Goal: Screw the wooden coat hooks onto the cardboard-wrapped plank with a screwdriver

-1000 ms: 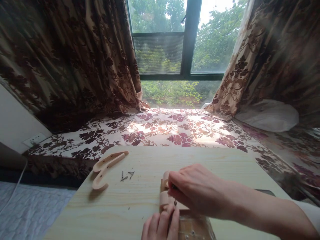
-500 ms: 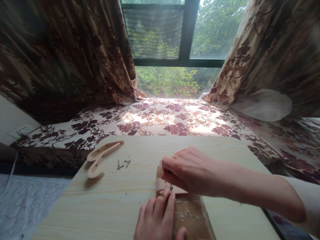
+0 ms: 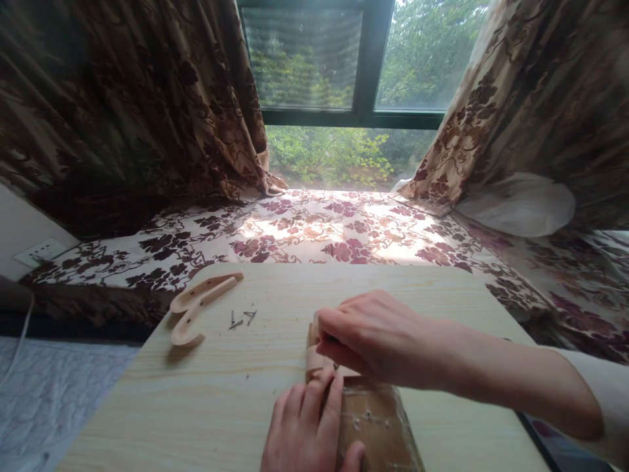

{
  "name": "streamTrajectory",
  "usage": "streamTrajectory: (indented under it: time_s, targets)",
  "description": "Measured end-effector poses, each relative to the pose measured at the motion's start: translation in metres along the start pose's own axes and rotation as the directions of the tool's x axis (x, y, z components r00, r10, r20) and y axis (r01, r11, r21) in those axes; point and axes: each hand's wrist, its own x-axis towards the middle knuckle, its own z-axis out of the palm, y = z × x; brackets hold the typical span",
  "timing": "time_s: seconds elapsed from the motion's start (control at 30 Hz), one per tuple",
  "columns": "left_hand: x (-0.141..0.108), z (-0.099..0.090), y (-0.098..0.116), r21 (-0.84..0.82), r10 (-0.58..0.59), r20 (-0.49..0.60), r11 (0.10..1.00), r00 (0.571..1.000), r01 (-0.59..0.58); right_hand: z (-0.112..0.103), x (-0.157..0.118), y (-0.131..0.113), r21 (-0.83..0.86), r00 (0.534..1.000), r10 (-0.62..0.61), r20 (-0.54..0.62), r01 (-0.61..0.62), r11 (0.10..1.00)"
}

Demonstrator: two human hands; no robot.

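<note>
My right hand is closed in a fist around a screwdriver, whose handle is mostly hidden. The tool points down at a screw in a pale curved wooden piece. That piece lies across the far end of a brown wooden board, which looks wrapped in clear film. Stretched out over the board's left side, my left hand rests its fingertips against the pale piece, close beside the screw. Its thumb lies on the board.
Two curved wooden hooks with screw holes lie at the table's far left. Several loose screws are to their right. Behind the table is a flowered window seat between patterned curtains. A wall socket is at left.
My right fist has stayed over the same screw, and less of the screwdriver's shaft shows below it. My left hand has hardly moved. The whole view has shifted slightly.
</note>
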Motion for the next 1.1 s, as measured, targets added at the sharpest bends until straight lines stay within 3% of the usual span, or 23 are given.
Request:
streamTrajectory:
  time_s: [0.13,0.3,0.37,0.6,0.87,0.93,1.1]
  targets:
    - [0.0,0.0,0.0,0.015,0.017,0.004,1.0,1.0,-0.017,-0.002,0.001,0.001,-0.017,0.999,0.041,-0.017,-0.041,0.999]
    - [0.002,-0.001,0.001,-0.006,-0.008,-0.008,1.0,1.0,0.008,-0.007,-0.003,0.005,-0.022,0.983,-0.186,0.002,0.186,0.982]
    - [0.002,-0.001,0.0,-0.015,-0.018,0.007,1.0,1.0,0.019,-0.005,-0.003,0.006,-0.029,0.977,-0.213,0.018,0.213,0.977]
    - [-0.004,0.001,-0.002,0.001,0.027,0.073,1.0,0.997,-0.027,0.003,-0.001,0.003,-0.068,0.995,0.098,-0.018,-0.099,0.993]
    - [0.002,-0.003,0.001,-0.026,-0.028,0.024,0.999,0.999,0.029,-0.008,-0.006,0.004,-0.061,0.975,-0.222,-0.001,0.221,0.973]
    - [0.003,-0.004,0.001,-0.025,-0.024,0.01,0.999,1.0,0.024,-0.004,-0.005,0.008,-0.049,0.976,-0.217,-0.006,0.216,0.975]
    - [0.002,-0.005,0.0,0.004,0.01,0.018,1.0,1.0,-0.011,0.002,0.0,0.01,-0.036,0.998,-0.043,-0.041,0.042,0.998]
